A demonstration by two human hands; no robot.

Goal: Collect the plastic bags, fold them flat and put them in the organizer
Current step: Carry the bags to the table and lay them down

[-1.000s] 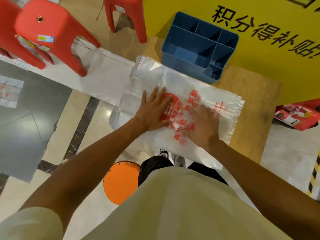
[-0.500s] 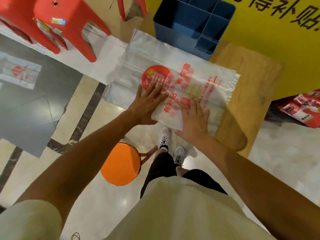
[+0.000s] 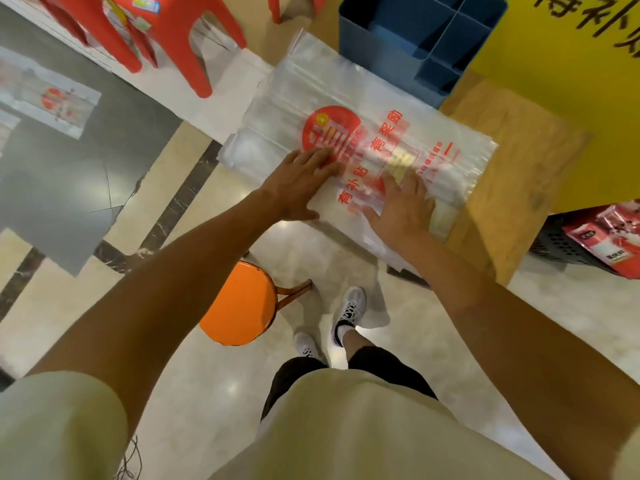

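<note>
Two feet in white shoes (image 3: 349, 308) are standing on the floor nearest me, beside an orange stool (image 3: 239, 304). Beyond them I am pressing both palms on a bag (image 3: 363, 133) that is lying flat across the desk (image 3: 519, 161), its near-left part overhanging the desk's left edge. My left hand (image 3: 299, 183) is lying flat with fingers straight on the bag's red print, gripping nothing. My right hand (image 3: 401, 206) is spread flat just beside it, near the desk's front edge. Farther on, the organizer (image 3: 388, 53) is sitting at the desk's far edge, touching the bag. Red stools (image 3: 173, 36) are standing far left.
</note>
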